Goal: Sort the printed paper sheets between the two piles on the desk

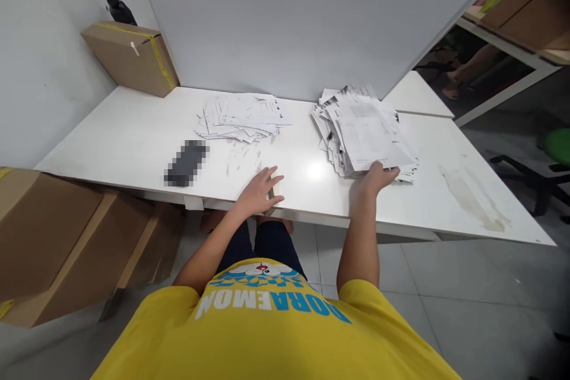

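Note:
My left hand point(258, 193) rests at the front edge of the white table, its fingers and thumb curled around a small cream-coloured block point(276, 188). What kind of block it is, I cannot make out. On the right, my right hand point(378, 178) grips the near edge of a printed paper sheet point(367, 136) on top of a thick, untidy paper stack point(327, 133); some of its fingers are hidden under the sheet. A second, lower paper stack point(243, 116) lies left of it, beyond my left hand.
A dark, pixelated object point(186, 163) lies on the table's left part. At the back left stands a taped cardboard box point(129, 56) with a black bottle point(119, 9) behind it. Larger cartons point(53, 237) are on the floor at left. A partition point(276, 24) closes the back.

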Demonstrator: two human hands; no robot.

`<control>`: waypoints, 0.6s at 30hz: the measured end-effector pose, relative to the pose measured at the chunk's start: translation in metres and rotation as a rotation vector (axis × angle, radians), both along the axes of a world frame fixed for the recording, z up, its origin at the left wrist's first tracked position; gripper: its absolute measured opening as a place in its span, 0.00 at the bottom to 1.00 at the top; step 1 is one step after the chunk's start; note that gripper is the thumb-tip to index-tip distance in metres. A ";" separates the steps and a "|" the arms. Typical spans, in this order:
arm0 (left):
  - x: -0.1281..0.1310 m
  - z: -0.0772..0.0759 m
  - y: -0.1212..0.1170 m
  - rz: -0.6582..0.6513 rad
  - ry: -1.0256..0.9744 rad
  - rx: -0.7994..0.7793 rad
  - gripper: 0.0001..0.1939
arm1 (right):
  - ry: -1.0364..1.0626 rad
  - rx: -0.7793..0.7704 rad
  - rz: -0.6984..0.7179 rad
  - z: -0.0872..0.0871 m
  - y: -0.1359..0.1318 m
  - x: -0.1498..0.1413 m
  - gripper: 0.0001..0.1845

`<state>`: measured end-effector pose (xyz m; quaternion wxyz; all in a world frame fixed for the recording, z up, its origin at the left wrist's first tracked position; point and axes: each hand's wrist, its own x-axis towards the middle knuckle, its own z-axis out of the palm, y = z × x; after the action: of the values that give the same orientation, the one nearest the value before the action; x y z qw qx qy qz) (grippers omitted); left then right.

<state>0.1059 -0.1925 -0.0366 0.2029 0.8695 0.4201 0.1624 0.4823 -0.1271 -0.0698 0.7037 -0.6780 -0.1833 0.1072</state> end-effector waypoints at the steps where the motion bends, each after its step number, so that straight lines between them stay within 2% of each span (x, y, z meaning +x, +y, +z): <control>1: 0.000 0.000 -0.001 -0.001 0.002 0.000 0.33 | 0.013 -0.001 -0.027 -0.004 0.001 -0.004 0.20; 7: 0.000 0.002 -0.003 0.011 0.025 0.000 0.32 | -0.054 -0.086 0.065 -0.020 -0.007 -0.010 0.29; 12: 0.001 -0.001 -0.004 0.023 0.002 0.033 0.32 | -0.124 -0.173 0.118 -0.014 -0.014 -0.018 0.36; 15: -0.002 -0.004 0.000 0.002 -0.068 0.040 0.32 | -0.177 -0.384 0.159 -0.002 -0.012 -0.019 0.49; 17: -0.008 -0.004 0.011 0.005 -0.162 0.037 0.29 | -0.177 -0.553 0.174 0.007 -0.006 -0.015 0.58; 18: -0.013 -0.004 0.021 0.026 -0.212 0.036 0.28 | -0.181 -0.590 0.199 0.011 -0.003 -0.012 0.61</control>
<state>0.0932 -0.1715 -0.0406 0.2286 0.8453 0.4045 0.2638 0.4699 -0.1297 -0.0588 0.4437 -0.8384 -0.2714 0.1632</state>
